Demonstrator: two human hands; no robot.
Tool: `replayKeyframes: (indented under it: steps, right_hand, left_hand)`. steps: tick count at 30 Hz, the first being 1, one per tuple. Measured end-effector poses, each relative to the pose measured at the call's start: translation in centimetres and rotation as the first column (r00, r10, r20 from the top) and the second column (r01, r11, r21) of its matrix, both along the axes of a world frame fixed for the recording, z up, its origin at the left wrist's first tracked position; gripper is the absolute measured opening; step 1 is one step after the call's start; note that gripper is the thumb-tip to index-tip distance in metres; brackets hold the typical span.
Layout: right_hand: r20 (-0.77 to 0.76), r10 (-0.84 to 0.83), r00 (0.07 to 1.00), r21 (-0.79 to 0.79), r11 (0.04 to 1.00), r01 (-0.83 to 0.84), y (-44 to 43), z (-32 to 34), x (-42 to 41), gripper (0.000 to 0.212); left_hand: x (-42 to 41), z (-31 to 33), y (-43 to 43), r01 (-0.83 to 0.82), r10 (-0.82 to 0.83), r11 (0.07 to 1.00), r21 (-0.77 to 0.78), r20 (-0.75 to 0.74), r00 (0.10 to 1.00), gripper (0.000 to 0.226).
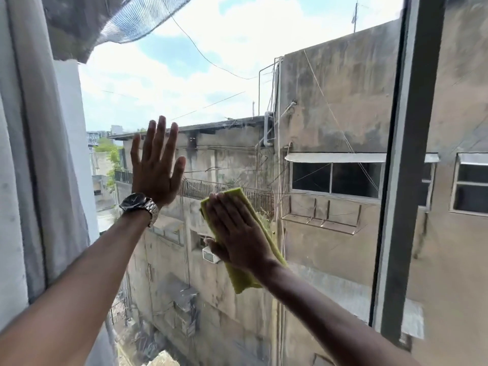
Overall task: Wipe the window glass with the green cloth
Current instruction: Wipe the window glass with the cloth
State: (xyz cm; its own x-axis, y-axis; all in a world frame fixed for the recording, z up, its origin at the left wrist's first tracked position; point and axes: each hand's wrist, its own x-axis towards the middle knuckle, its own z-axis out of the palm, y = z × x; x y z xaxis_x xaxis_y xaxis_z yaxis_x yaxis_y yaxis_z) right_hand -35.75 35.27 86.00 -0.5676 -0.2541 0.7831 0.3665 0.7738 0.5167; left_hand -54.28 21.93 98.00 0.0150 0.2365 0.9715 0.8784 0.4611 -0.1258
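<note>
The window glass [224, 83] fills the middle of the view, with sky and weathered buildings behind it. My right hand [236, 229] lies flat with its fingers together, pressing the green cloth [241, 278] against the lower middle of the pane. The cloth is yellow-green and folded; its edges show above my fingertips and below my wrist. My left hand [155, 165] rests flat on the glass to the left and a little higher, fingers spread, holding nothing. A metal wristwatch [138, 206] is on that wrist.
A grey curtain [39, 154] hangs along the left edge, right beside my left arm. A dark vertical window frame bar [404, 180] bounds the pane on the right, with another pane past it. Mesh netting [111, 19] hangs at the top left.
</note>
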Motion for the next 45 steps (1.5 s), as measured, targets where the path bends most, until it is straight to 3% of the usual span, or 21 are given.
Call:
replayKeyframes:
  steps: [4, 7, 12, 15, 19, 22, 25, 28, 31, 34, 37, 39, 41, 43, 45]
  right_hand:
    - [0.201, -0.050, 0.978, 0.214, 0.977, 0.006, 3.0, -1.5, 3.3, 0.072]
    - [0.164, -0.086, 0.983, 0.275, 0.961, 0.038, 5.8, 1.8, 7.0, 0.073]
    - [-0.204, -0.168, 0.964, 0.044, 0.983, 0.180, 8.6, 9.6, 10.4, 0.072]
    - [-0.382, -0.176, 0.907, -0.162, 0.979, 0.121, 8.1, 11.5, 10.2, 0.068]
    - [-0.542, -0.221, 0.811, -0.421, 0.906, -0.035, 3.7, 10.0, 5.6, 0.072]
    - [-0.442, -0.141, 0.886, -0.356, 0.934, -0.029, 1.6, 6.4, 3.0, 0.071]
    - [-0.106, -0.008, 0.994, -0.037, 0.999, 0.004, 1.8, 0.9, 2.7, 0.066]
    - [0.232, -0.068, 0.970, 0.297, 0.955, -0.004, 4.1, -0.8, 4.2, 0.066]
    - [0.294, -0.116, 0.949, 0.398, 0.917, -0.011, 6.0, 2.0, 5.7, 0.067]
    - [0.139, -0.091, 0.986, 0.324, 0.945, 0.042, 7.2, 5.8, 7.1, 0.069]
    - [-0.129, -0.112, 0.985, 0.134, 0.983, 0.129, 8.7, 9.9, 9.3, 0.075]
    - [-0.355, -0.162, 0.921, -0.081, 0.987, 0.142, 9.3, 11.5, 10.6, 0.076]
    - [-0.509, -0.190, 0.839, -0.273, 0.961, 0.052, 8.8, 11.7, 10.5, 0.077]
    - [-0.567, -0.179, 0.804, -0.332, 0.943, -0.025, 7.7, 11.1, 9.6, 0.080]
    - [-0.510, -0.158, 0.845, -0.298, 0.954, -0.001, 7.1, 8.9, 9.1, 0.083]
  left_hand:
    - [0.0, 0.1, 0.1, 0.029, -0.029, 0.999, 0.023, -0.029, 0.999, 0.066]
    - [-0.4, 0.0, 0.2, 0.049, -0.048, 0.998, 0.040, -0.032, 0.998, 0.067]
    - [-0.6, 0.0, 0.4, 0.060, -0.057, 0.997, 0.053, -0.051, 0.997, 0.067]
    - [-0.6, -0.1, 0.3, 0.051, -0.048, 0.997, 0.052, -0.046, 0.998, 0.067]
    - [-0.6, -0.2, 0.4, 0.060, -0.057, 0.996, 0.061, -0.047, 0.997, 0.067]
    - [-0.5, -0.3, 0.5, 0.059, -0.056, 0.996, 0.061, -0.050, 0.997, 0.067]
    - [-0.6, -0.4, 0.5, 0.048, -0.045, 0.997, 0.063, -0.057, 0.997, 0.067]
    - [-0.6, -0.3, 0.5, 0.047, -0.044, 0.997, 0.065, -0.060, 0.997, 0.067]
    - [-0.5, -0.3, 0.4, 0.043, -0.039, 0.997, 0.066, -0.061, 0.997, 0.067]
    - [-0.5, -0.3, 0.4, 0.037, -0.034, 0.997, 0.060, -0.060, 0.998, 0.068]
    - [-0.3, -0.4, 0.4, 0.037, -0.033, 0.997, 0.061, -0.058, 0.998, 0.068]
    - [-0.1, -0.3, 0.4, 0.038, -0.035, 0.997, 0.060, -0.051, 0.998, 0.068]
    - [0.0, -0.3, 0.3, 0.038, -0.036, 0.998, 0.059, -0.045, 0.998, 0.069]
    - [0.2, -0.3, 0.3, 0.047, -0.044, 0.997, 0.062, -0.045, 0.998, 0.069]
    - [0.4, -0.2, 0.4, 0.051, -0.049, 0.997, 0.065, -0.042, 0.998, 0.069]
